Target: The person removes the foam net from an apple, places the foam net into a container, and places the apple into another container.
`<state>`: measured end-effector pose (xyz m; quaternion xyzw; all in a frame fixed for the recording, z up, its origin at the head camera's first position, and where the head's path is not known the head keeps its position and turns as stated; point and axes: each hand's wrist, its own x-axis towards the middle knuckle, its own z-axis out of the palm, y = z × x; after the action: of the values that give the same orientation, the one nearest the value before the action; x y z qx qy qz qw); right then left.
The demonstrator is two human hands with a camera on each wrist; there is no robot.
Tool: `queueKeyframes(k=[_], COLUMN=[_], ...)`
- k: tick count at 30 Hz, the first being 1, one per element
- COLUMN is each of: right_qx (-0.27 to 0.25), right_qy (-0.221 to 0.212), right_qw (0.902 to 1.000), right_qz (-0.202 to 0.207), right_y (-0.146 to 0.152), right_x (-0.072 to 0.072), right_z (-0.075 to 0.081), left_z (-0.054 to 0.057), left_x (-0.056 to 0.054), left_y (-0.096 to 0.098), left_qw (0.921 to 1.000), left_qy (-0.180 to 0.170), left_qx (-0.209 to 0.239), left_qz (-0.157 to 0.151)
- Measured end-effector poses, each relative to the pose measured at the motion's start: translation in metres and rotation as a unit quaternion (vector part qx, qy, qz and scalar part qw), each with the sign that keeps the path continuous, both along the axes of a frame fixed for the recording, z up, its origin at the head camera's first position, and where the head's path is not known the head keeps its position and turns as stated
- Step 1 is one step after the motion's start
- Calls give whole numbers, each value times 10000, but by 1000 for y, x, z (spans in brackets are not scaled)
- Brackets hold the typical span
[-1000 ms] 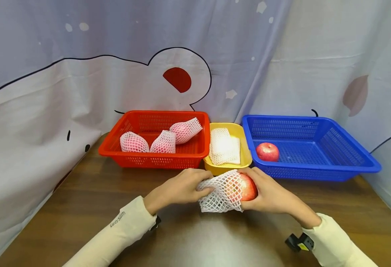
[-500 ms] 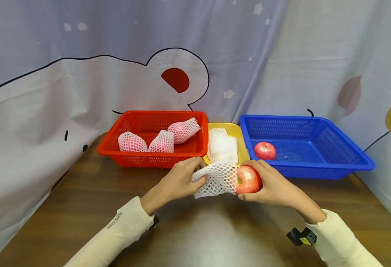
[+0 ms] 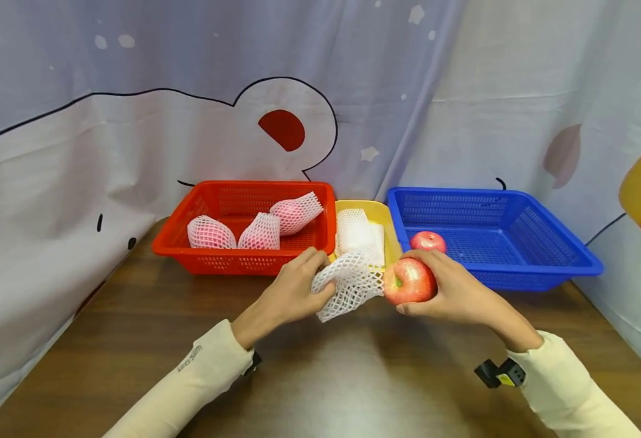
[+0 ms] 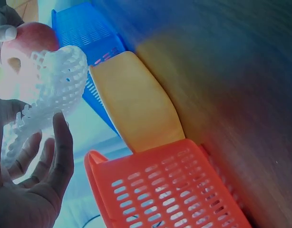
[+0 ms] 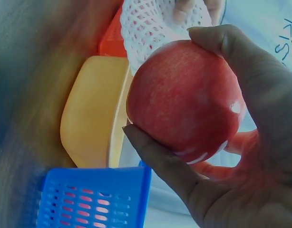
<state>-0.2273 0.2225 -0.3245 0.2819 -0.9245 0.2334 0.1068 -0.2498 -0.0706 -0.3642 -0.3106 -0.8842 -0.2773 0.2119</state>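
My left hand (image 3: pixel 292 291) pinches a white foam fruit net (image 3: pixel 353 285) by its left end. In my right hand (image 3: pixel 458 293) is a red apple (image 3: pixel 410 281), its stem end facing the net's mouth. Apple and net meet at the net's right edge in the head view, with the fruit outside the mesh. The right wrist view shows thumb and fingers curled round the apple (image 5: pixel 184 102), with the net (image 5: pixel 141 28) beyond it. From the left wrist, the net (image 4: pixel 65 76) hangs between thumb and fingers. Both hands are above the table, in front of the baskets.
A red basket (image 3: pixel 238 263) at the back left holds 3 pink fruits in foam nets (image 3: pixel 211 232). Beside it, a yellow bin (image 3: pixel 391 240) contains flat white nets (image 3: pixel 372 234). The blue basket (image 3: pixel 517 267) on the right has one apple (image 3: pixel 428 241). A printed curtain (image 3: pixel 189 140) hangs behind.
The apple sat partly inside the net a second ago and is now out of it. My right hand has moved slightly up and right with the apple; the left still grips the net.
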Motion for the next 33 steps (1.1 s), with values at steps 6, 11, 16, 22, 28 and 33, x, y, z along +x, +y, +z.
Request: queueKeyframes(k=[6, 11, 16, 22, 28, 33], right_qx=[-80, -87, -30, -13, -18, -94], right_qy=[-57, -175, -177, -139, -80, -45], right_qw=[9999, 9992, 9985, 9985, 9971, 9964], right_qz=[-136, -348, -509, -531, -756, -843], right_y=[5, 8, 10, 12, 15, 21], right_x=[-5, -9, -11, -13, -15, -18], right_z=[5, 9, 13, 17, 22, 24], left_z=[-1, -1, -1, -1, 1, 2], left_x=[-3, -7, -10, -12, -16, -21], left_y=[4, 9, 12, 16, 24, 32], left_qw=[9999, 9989, 9964, 9924, 9881, 9859], left_qy=[100, 230, 448, 942, 1315, 1588], left_qx=[134, 408, 708, 779, 798, 524], left_qz=[-4, 19, 88, 134, 70, 120])
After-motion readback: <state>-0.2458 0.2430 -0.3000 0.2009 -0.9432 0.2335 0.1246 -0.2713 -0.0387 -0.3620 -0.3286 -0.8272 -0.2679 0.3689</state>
